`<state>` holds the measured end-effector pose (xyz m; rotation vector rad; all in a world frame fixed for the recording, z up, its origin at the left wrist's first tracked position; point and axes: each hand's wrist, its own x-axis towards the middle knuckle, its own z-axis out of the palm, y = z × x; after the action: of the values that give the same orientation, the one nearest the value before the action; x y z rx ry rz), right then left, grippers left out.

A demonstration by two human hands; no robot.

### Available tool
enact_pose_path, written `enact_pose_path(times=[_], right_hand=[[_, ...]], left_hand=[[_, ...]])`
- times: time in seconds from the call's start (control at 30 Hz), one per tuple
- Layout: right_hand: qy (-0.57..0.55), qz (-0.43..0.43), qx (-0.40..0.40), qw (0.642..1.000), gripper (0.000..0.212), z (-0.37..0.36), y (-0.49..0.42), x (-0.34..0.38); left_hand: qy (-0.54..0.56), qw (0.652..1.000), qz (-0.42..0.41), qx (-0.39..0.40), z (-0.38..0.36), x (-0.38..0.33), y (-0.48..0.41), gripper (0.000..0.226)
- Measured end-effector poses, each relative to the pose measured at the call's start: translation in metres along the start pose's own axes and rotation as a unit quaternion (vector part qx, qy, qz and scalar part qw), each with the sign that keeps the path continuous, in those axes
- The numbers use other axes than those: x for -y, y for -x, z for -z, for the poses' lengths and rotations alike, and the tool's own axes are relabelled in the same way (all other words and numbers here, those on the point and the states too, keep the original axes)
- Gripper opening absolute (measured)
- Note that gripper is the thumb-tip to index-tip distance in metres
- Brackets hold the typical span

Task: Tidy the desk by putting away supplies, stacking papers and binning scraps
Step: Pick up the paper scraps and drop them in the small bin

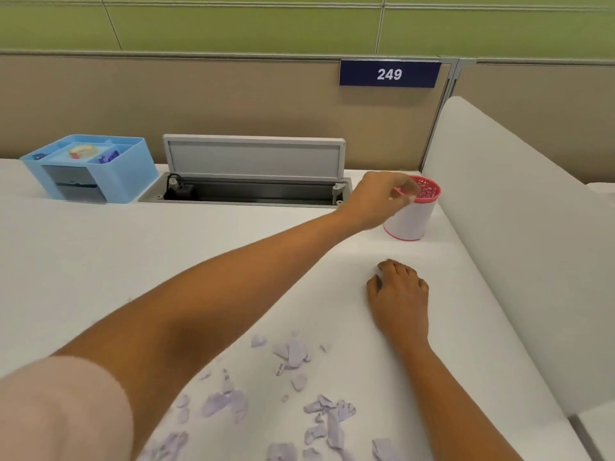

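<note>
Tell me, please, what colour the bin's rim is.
Pink rim on the white bin; head view shows it.

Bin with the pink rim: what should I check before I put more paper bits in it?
1. Bin standing upright on the desk: ok.
2. Bin's opening free: cannot tell, the left hand covers part of the rim.
3. Left hand empty: cannot tell, its fingers are blurred.
4. Right hand holding a scrap: cannot tell, its fingers curl down onto the desk.
5. Purple scraps all picked up: not ok, many lie near the front edge.
</note>
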<state>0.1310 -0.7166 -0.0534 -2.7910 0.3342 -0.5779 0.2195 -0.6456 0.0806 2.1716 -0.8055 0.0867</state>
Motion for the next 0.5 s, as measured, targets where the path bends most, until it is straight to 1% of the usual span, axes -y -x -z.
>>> enact_pose_path(times=[0.07,0.13,0.2,0.27,0.37,0.5], right_hand=[[0.017,0.003,0.015,1.0,0.022,0.001,0.0,0.001],[0.022,0.002,0.02,1.0,0.024,0.001,0.0,0.0],[0.018,0.001,0.021,1.0,0.025,0.003,0.0,0.001],[0.012,0.0,0.022,1.0,0.026,0.004,0.0,0.002],[0.004,0.0,0.023,1.0,0.025,0.005,0.001,0.003],[0.002,0.003,0.023,1.0,0.026,0.006,0.001,0.004]], left_hand=[[-0.042,0.998,0.027,0.036,0.014,0.025,0.043,0.023],[-0.095,0.989,0.08,0.075,0.029,0.059,0.079,0.025],[-0.142,0.974,0.131,0.115,0.043,0.089,0.104,0.029],[-0.179,0.957,0.161,0.163,0.055,0.106,0.121,0.035],[-0.201,0.94,0.18,0.209,0.067,0.11,0.142,0.04],[-0.217,0.929,0.188,0.232,0.081,0.101,0.181,0.043]])
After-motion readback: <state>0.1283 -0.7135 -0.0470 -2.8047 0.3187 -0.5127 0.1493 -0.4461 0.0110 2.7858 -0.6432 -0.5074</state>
